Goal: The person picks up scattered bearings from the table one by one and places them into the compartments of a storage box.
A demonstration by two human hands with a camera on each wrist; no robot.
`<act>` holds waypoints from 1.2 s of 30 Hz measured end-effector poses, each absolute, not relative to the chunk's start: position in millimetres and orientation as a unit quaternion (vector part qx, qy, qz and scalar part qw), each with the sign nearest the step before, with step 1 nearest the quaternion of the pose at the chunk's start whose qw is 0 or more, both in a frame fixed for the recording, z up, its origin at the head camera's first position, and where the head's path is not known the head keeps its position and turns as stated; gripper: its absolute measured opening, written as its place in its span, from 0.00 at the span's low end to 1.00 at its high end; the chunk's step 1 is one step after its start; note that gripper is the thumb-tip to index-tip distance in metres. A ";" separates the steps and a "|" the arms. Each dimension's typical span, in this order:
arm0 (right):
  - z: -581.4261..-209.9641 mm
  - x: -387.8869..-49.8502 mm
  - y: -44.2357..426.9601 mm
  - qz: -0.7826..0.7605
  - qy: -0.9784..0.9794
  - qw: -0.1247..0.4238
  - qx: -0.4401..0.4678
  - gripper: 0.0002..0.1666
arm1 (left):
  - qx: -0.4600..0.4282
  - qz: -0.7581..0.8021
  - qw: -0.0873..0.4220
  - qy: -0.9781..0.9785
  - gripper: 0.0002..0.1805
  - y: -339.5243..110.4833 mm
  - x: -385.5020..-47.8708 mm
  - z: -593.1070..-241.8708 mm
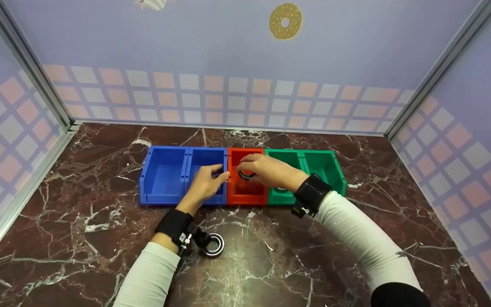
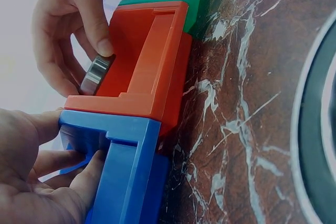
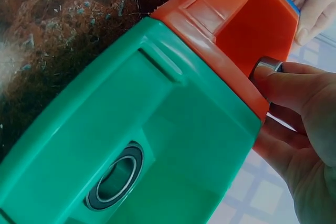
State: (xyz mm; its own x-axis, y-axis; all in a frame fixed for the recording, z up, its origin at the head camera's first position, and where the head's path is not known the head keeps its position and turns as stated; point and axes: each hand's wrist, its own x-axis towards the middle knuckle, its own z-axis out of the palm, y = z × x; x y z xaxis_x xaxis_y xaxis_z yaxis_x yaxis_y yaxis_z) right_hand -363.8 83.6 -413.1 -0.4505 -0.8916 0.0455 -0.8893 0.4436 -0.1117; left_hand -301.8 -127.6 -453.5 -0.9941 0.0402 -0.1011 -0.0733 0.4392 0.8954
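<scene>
A row of plastic bins stands on the marbled table: two blue, one red, two green. Over the red bin, my right hand pinches a metal ring bearing between thumb and fingers. My left hand is at the right-hand blue bin. Its thumb touches the wall beside the red bin, and the other fingers reach inside with no object seen in them. Another bearing lies in the green bin next to the red one. A further bearing lies on the table by my left wrist.
At the row's left end is the other blue bin; at the right end is the other green bin. Patterned walls enclose the table behind and on both sides.
</scene>
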 end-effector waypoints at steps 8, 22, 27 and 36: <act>-417.9 -364.1 79.7 -0.049 0.856 0.027 -0.515 0.25 | -0.015 0.532 0.051 0.845 0.31 -126.2 -302.0 -453.9; -424.5 -366.4 69.6 -0.016 0.861 0.044 -0.507 0.25 | -0.011 0.526 0.046 0.849 0.31 -127.4 -302.1 -454.6; -428.1 -366.5 67.9 -0.006 0.863 0.049 -0.502 0.25 | -0.018 0.528 0.052 0.847 0.31 -126.9 -302.0 -454.5; -431.5 -365.6 65.3 0.006 0.871 0.052 -0.489 0.22 | -0.016 0.529 0.047 0.847 0.31 -126.8 -302.6 -455.4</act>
